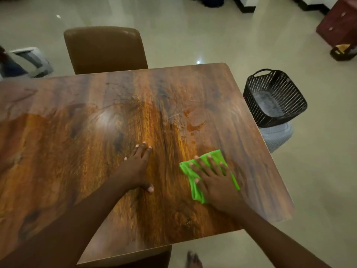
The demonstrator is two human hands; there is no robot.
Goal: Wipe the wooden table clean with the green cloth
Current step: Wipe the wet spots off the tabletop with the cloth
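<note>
The wooden table [77,132] fills most of the head view, glossy with dark grain. A wet smear [193,120] with a few drops lies right of the middle. The green cloth [195,190] lies crumpled flat on the table near the right front. My right hand [214,178] presses down on it with straight, spread fingers. Flat on the bare wood to the left of the cloth rests my left hand [139,165], fingers straight and pointing away from me.
A brown chair [104,49] stands at the table's far side. A black perforated basket [274,97] sits on something pale just beyond the right edge. A dark red cabinet [340,24] is at the far right. My bare foot [193,260] shows on the tiled floor.
</note>
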